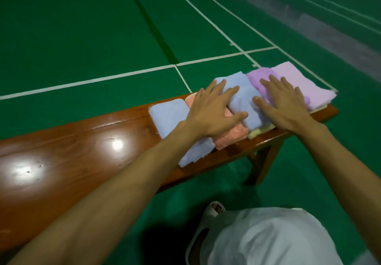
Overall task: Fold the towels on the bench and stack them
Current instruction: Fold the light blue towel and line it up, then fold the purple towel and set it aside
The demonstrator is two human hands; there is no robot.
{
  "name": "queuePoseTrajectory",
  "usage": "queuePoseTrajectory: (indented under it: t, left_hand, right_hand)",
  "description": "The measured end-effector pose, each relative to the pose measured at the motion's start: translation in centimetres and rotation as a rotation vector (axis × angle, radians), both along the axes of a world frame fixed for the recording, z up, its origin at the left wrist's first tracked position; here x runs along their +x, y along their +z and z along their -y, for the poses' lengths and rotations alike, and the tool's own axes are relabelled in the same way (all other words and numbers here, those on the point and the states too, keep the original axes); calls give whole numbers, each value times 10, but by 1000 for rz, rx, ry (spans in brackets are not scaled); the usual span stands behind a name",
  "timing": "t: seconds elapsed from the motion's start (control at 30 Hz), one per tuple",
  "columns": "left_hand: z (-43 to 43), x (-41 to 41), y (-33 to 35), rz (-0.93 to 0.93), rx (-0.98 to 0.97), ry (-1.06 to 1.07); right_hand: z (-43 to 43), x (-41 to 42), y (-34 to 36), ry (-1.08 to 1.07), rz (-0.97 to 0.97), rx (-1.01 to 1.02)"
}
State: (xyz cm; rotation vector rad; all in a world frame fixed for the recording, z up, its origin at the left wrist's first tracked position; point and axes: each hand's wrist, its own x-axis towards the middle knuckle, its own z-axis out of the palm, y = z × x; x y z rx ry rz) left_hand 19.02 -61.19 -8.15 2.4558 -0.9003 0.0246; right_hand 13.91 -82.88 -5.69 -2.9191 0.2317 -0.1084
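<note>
Smoothing the blue towel (243, 104), which lay over other towels (228, 138) near the right end of the table (82, 141), the left hand (214, 110) and right hand (288, 108) pressed it with fingers (226, 94) straight and spread apart; sweeping evenly outward seemed wisest before stacking.

Your open room is the bare bench (72, 141) wood at left of frame. Centre right, towels (243, 102) crowd the bench end edge to edge, with your left hand (210, 116) and right hand (288, 108) flat on them. Lower right, your knee (268, 240) blocks the near side. Floor (82, 28) in the upper frame is open.
</note>
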Motion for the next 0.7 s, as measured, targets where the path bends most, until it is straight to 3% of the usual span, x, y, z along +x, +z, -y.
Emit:
queuePoseTrajectory:
  t: [0.17,0.7]
  left_hand:
    - [-99,-13,5,48,-13,118]
    - [-483,-116,-10,88,53,632]
  right_hand:
    - [-83,-5,10,206,137,93]
    - [-441,-18,-33,675,61,408]
